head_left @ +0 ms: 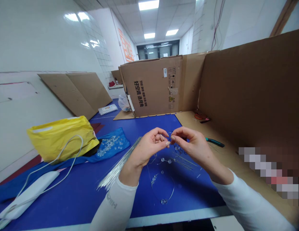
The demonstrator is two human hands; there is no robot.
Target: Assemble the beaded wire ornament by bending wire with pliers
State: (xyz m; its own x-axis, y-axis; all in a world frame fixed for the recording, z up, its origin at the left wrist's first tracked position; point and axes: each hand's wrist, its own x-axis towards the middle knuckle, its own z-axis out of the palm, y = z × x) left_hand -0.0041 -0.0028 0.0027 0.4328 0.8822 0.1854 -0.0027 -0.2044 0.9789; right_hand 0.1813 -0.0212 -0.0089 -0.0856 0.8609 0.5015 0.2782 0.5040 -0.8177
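My left hand (153, 144) and my right hand (188, 139) meet above the blue table, fingertips pinched close together. A thin wire loop shows between them; what each pinch grips is too small to make out fully. Below hang or lie clear beads on wire (166, 160), and a curved wire with clear round beads (164, 201) rests nearer the front edge. Behind my right hand are more clear beads (178, 149), partly hidden. A bundle of straight silvery wires (118, 166) lies left of my left forearm.
Loose clear beads (109, 145) sit on a blue cloth (124, 138) beside a yellow bag (62, 138). A white power strip (31, 195) with its cable is at left. Pliers (215, 142) and red-handled scissors (200, 116) lie right on cardboard. Cardboard walls (154, 89) stand behind.
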